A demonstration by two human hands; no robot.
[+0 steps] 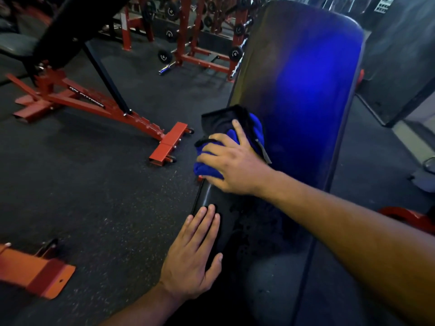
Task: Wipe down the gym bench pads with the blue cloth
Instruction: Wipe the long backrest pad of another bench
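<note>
Now the right hand [235, 161] presses the blue cloth [247, 130] against the bench pad's [306, 90] left edge, fingers [213, 157] curled over it; the left hand [195, 255] rests flat lower on that pad, fingers together.

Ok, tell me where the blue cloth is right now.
In the head view, the blue cloth sits mid-frame on the left edge of the bench pad, under the right hand, above the left hand.

The cloth [253, 130] is bright blue against the black bench pad [294, 102], which carries a blue sheen. At nine o'clock, the bench frame [94, 107] is red on speckled black flooring [106, 196].
</note>
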